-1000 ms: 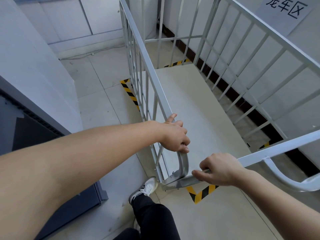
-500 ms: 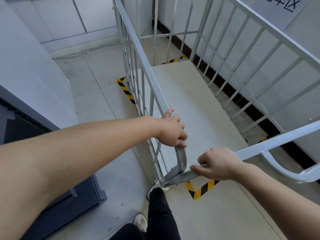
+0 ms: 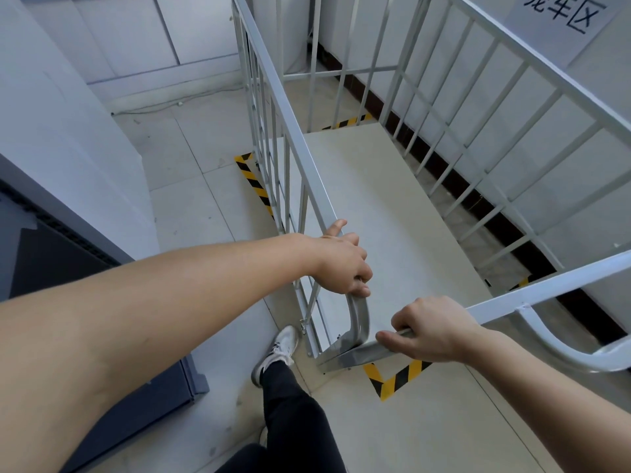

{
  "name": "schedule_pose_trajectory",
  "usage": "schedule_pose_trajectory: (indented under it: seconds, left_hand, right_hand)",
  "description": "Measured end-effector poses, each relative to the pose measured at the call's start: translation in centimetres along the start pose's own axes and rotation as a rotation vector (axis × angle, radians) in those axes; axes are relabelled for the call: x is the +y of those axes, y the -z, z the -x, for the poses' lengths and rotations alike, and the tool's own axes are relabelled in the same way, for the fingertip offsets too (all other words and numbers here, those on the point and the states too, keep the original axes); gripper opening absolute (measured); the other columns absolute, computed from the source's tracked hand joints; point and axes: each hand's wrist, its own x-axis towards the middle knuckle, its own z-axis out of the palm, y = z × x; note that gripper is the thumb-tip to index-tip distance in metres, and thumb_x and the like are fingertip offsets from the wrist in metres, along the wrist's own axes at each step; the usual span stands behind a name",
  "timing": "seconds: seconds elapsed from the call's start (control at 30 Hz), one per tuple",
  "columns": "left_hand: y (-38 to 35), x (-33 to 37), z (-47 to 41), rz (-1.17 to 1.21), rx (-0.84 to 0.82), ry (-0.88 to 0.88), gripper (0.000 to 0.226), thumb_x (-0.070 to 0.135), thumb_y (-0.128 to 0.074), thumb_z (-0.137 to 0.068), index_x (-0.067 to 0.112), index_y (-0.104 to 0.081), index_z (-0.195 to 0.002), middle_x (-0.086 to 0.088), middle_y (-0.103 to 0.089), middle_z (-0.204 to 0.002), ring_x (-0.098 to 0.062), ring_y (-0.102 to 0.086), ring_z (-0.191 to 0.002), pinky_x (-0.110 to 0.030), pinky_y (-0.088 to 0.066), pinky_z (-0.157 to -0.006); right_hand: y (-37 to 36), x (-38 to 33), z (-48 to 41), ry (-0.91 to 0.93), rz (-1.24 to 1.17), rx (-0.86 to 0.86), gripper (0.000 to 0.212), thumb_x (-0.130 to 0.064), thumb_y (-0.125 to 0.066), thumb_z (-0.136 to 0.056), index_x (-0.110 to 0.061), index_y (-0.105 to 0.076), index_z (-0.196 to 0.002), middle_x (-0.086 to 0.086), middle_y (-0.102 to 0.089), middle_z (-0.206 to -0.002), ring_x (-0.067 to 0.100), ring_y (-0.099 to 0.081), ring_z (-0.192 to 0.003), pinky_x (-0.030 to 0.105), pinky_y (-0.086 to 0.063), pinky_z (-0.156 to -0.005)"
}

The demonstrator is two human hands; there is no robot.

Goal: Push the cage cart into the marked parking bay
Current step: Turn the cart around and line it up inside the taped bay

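Nearest to the camera, one leg in dark trousers (image 3: pixel 293 404) steps forward, and one white sneaker (image 3: pixel 275 353) stands on the tiled floor (image 3: pixel 191 213) just beside the near left corner of the cage cart (image 3: pixel 375 206).

Two bare hands hold the cart. The right hand (image 3: pixel 430 331) grips the near top rail (image 3: pixel 546 291); its fingers (image 3: pixel 387 337) are curled around the bar and pressed together. The left hand (image 3: pixel 345 264) grips the top of the left side panel (image 3: pixel 273 107) where the bar bends down; its fingers are wrapped tight around the metal and the thumb lies along the rail.

The cart has a pale flat deck and barred grey sides. It stands inside the marked bay: four pieces of yellow-black tape are seen, one corner mark (image 3: pixel 396 377) under the near rail, one strip (image 3: pixel 256 182) along the left side, one short piece (image 3: pixel 348 121) at the far end, and one small piece (image 3: pixel 520 283) at the right.

On the far right wall hangs one paper sign (image 3: pixel 560 15) with three handwritten characters. At the left stands one dark grey cabinet (image 3: pixel 51 254).
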Motion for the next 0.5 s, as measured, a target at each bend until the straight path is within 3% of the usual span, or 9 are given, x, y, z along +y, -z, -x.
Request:
schedule_pose_trajectory:
  seconds: [0.5]
  left_hand:
    - [0.3,1.1,-0.4,0.002,0.001,-0.005,0.04,0.05,-0.028,-0.097,0.028,-0.058,-0.11,0.002,-0.043,-0.097,-0.029,-0.028,-0.127,-0.06,0.012,-0.11]
  right_hand:
    - [-0.3,0.6,0.9,-0.023,0.004,-0.004,0.059,-0.065,-0.034,-0.087,-0.015,-0.042,-0.059,0.004,-0.037,-0.053,0.017,-0.029,-0.047,0.029,-0.026,-0.048]
